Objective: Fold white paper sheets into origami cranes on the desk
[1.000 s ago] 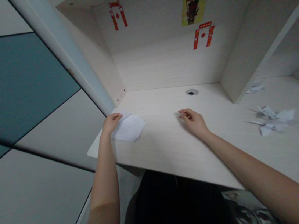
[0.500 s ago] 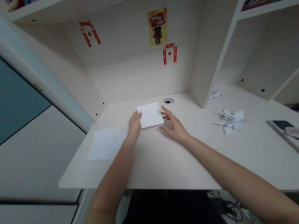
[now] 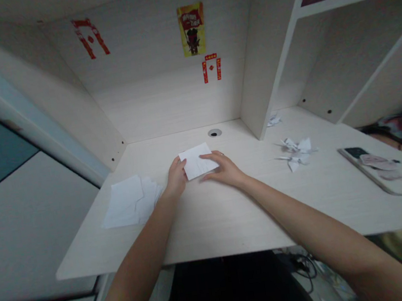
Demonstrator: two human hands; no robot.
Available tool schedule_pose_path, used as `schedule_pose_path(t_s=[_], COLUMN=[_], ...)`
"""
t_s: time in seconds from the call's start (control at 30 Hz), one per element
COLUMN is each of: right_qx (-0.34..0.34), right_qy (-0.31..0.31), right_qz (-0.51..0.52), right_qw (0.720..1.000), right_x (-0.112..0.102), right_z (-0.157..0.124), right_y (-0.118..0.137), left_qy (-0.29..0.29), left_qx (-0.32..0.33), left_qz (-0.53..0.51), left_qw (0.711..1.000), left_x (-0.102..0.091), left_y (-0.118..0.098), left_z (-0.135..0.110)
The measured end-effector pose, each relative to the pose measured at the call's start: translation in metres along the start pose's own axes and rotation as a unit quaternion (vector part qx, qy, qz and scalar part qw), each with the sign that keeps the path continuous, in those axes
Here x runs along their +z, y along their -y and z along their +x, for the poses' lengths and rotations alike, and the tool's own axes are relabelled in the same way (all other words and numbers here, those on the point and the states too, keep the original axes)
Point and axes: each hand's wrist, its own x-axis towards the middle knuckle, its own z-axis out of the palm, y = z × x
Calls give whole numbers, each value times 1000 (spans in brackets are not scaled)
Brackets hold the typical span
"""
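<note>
A white sheet of paper is held up off the desk, tilted slightly, in front of me. My left hand grips its left edge, thumb on the front face. My right hand has its fingers around the paper's right side, index finger over the front and thumb by the lower edge. To the left, several loose white sheets lie overlapping on the desk. Folded white paper pieces with pointed tips sit on the desk to the right of my right hand.
The pale desk has a round cable hole near the back panel. A phone lies at the right. Another folded paper rests beside the upright divider. Cables hang below the desk.
My right hand has closed in on the paper's right side, fingers now over its face. The paper has tilted and come slightly lower. The whole view has shifted.
</note>
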Motion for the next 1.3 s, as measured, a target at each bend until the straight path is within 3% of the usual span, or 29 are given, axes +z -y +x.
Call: schedule_pose_path(t_s=[0.13, 0.33, 0.57, 0.83, 1.03, 1.3], right_qx=[22, 63, 186, 234, 258, 265], right_qy=[-5, -74, -127, -156, -170, -180], right_qz=[16, 105, 185, 317, 402, 367], right_qw=[1000, 990, 957, 906, 862, 873], right_x=[3, 3, 2, 1, 4, 7], right_z=[-1, 1, 6, 7, 8, 7], right_y=[0, 10, 7, 1, 0, 4], left_qy=[-18, -30, 9, 105, 56, -30], left_qx=[-3, 3, -41, -9, -6, 63], left_qz=[5, 16, -47, 10, 38, 84], left_qw=[1000, 999, 998, 994, 998, 994], left_x=[3, 6, 11, 13, 17, 20], left_y=[1, 4, -3, -5, -2, -1], left_z=[-2, -6, -12, -17, -19, -20])
